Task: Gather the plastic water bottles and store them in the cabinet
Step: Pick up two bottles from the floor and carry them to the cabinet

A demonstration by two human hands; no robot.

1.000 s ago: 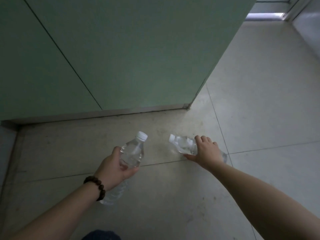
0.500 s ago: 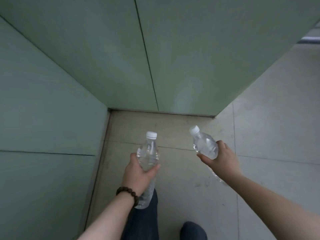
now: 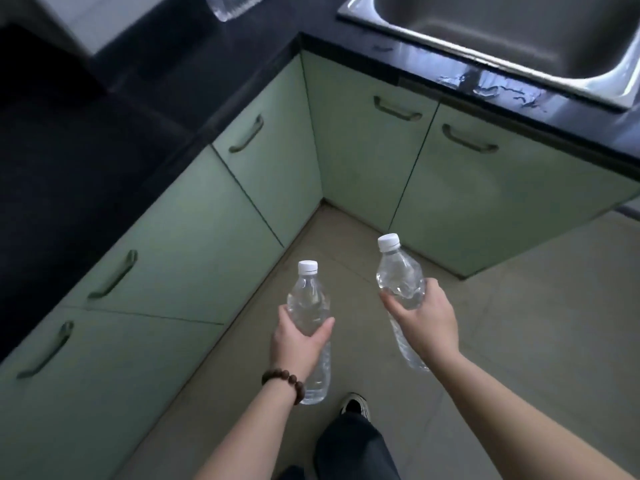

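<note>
With our left hand [image 3: 300, 344] gripping one clear plastic white-capped bottle [image 3: 309, 308] and our right hand [image 3: 424, 322] another [image 3: 400, 277], neither hand is free for the closed pale-green cabinet doors [image 3: 370, 161] ahead, so we risk dropping one.

Lifted off the floor [image 3: 502, 341] since a second ago: right hand [image 3: 424, 327] now carries the crumpled bottle [image 3: 401, 282] cap-up, level with the left hand [image 3: 298, 344] and its bottle [image 3: 308, 306]. Stood up and turned; view now takes in green cabinet doors [image 3: 363, 150], black table [image 3: 69, 150], steel sink [image 3: 502, 32], a third bottle [image 3: 228, 5] at top edge.
</note>
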